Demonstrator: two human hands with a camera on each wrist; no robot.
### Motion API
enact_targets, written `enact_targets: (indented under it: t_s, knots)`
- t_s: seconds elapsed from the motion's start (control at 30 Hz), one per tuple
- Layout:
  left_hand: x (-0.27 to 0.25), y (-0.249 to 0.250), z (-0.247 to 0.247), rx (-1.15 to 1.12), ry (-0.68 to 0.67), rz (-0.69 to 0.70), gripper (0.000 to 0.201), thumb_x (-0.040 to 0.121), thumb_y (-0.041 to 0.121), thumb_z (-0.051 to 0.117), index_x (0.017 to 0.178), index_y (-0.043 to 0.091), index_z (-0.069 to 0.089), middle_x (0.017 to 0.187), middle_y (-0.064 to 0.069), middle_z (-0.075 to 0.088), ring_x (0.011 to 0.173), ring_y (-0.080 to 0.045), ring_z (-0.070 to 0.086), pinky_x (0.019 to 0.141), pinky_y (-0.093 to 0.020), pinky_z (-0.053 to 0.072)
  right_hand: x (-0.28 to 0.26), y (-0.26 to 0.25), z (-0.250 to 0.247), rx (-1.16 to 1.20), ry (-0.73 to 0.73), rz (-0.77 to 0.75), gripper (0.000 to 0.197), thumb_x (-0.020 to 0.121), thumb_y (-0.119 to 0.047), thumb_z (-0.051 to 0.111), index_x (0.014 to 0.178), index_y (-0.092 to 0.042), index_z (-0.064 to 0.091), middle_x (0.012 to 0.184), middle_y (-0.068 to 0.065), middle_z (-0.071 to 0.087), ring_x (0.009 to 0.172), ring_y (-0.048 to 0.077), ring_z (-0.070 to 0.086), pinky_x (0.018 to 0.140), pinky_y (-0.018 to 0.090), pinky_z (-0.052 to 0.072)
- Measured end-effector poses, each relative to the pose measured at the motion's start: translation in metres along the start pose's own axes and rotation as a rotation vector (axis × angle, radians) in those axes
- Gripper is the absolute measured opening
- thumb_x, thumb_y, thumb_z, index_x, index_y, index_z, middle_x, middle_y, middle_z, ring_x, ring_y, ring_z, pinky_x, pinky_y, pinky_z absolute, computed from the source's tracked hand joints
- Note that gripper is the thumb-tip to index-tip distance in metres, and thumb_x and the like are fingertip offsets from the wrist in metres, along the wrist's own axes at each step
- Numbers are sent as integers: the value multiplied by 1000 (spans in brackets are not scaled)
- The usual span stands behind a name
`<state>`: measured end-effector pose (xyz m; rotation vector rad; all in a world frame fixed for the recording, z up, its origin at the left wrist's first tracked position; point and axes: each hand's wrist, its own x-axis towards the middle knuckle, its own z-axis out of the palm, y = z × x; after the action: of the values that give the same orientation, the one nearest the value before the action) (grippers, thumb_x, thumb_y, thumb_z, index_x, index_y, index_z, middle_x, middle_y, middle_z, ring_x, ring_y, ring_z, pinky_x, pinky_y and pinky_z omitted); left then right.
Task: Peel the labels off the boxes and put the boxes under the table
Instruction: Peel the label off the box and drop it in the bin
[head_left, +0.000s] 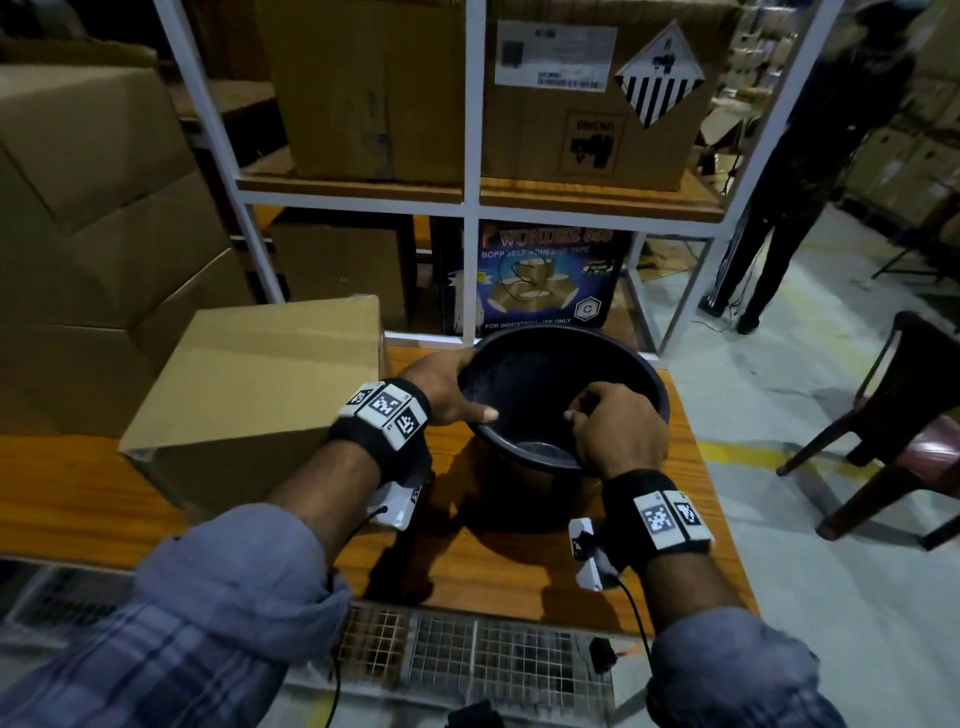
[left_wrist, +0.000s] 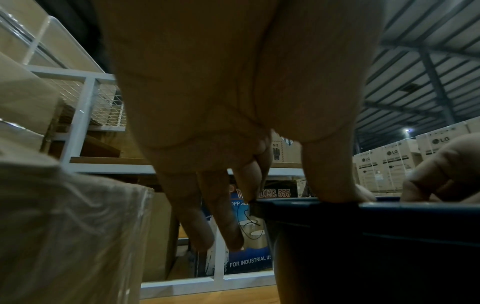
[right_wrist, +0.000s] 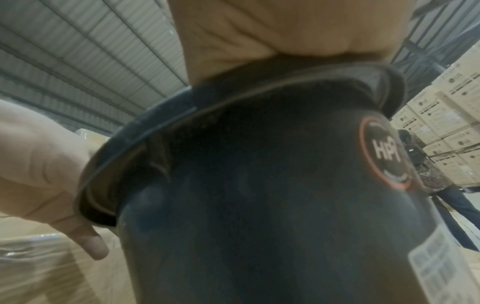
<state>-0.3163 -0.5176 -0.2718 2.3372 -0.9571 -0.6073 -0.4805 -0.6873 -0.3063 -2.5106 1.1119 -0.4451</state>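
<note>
At the bottom of the head view, both sleeves frame a wooden table (head_left: 498, 566). At centre a dark bucket (head_left: 524, 374) stands on it. The left hand (head_left: 447, 387) grasps its left rim, thumb inside; the right hand (head_left: 618, 431) clenches the near rim. Just left of the bucket, on the table, sits a plain cardboard box (head_left: 260, 384); no label shows on its visible faces. Beyond, a white rack (head_left: 470, 202) holds a labelled carton (head_left: 571, 104) and a blue tape box (head_left: 535, 280), partly hidden by the rack's bars. At right, a chair (head_left: 893, 415) is cut off.

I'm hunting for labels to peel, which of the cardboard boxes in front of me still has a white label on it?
The big box on the upper shelf, right of the white upright: a white label and a striped diamond sticker on its front. The box on the table shows none.
</note>
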Motion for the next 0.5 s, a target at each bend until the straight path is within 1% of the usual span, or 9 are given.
enact_targets:
  t_s: [0.07, 0.13, 0.23, 0.3, 0.37, 0.43, 0.5]
  knots:
    - [-2, 2, 2, -10, 33, -7, 75, 80, 32, 89, 145, 29, 53, 143, 3, 61, 136, -23, 53, 110, -42, 46, -1, -1, -1, 2, 6, 3, 8, 90, -37, 75, 90, -30, 72, 91, -2, 73, 93, 27, 69, 70, 31, 45]
    - [-6, 2, 5, -11, 92, -11, 71, 81, 32, 88, 144, 28, 55, 144, 2, 61, 136, -24, 53, 106, -39, 46, -2, -1, -2, 8, 3, 10, 8, 92, -36, 74, 89, -29, 71, 91, -2, 73, 93, 28, 68, 70, 31, 44]
    - [-17, 1, 13, -25, 195, -26, 64, 80, 35, 88, 138, 26, 62, 141, 2, 63, 133, -22, 55, 107, -43, 49, -3, -2, -4, 10, -11, -6, 8, 92, -37, 73, 90, -29, 71, 92, -1, 73, 94, 28, 69, 71, 32, 46]
    - [-26, -2, 15, -72, 252, -37, 62, 80, 33, 89, 136, 25, 64, 139, 6, 64, 130, -18, 57, 106, -46, 52, -6, -2, -6, 6, -11, -25, 8, 93, -37, 71, 94, -29, 72, 95, 0, 74, 95, 29, 69, 72, 33, 48]
    - [-40, -2, 12, -138, 322, -47, 59, 83, 31, 87, 137, 22, 63, 131, 11, 64, 120, -14, 61, 103, -42, 53, -8, -2, -8, 18, 10, -59, 12, 95, -38, 69, 99, -27, 73, 98, 3, 74, 96, 32, 68, 73, 35, 49]
    - [-55, -5, 4, -217, 422, -40, 53, 86, 34, 84, 134, 21, 66, 127, 6, 69, 110, -13, 66, 97, -39, 57, -11, -3, -10, 45, 68, -140, 18, 97, -38, 67, 99, -22, 74, 99, 6, 72, 95, 34, 67, 72, 36, 50]
    - [-73, -10, -9, -291, 509, -26, 44, 88, 37, 82, 127, 22, 70, 121, 4, 72, 103, -11, 68, 93, -39, 59, -16, -7, -10, 49, 144, -248, 23, 98, -38, 66, 94, -16, 72, 95, 8, 69, 93, 34, 65, 68, 37, 49]
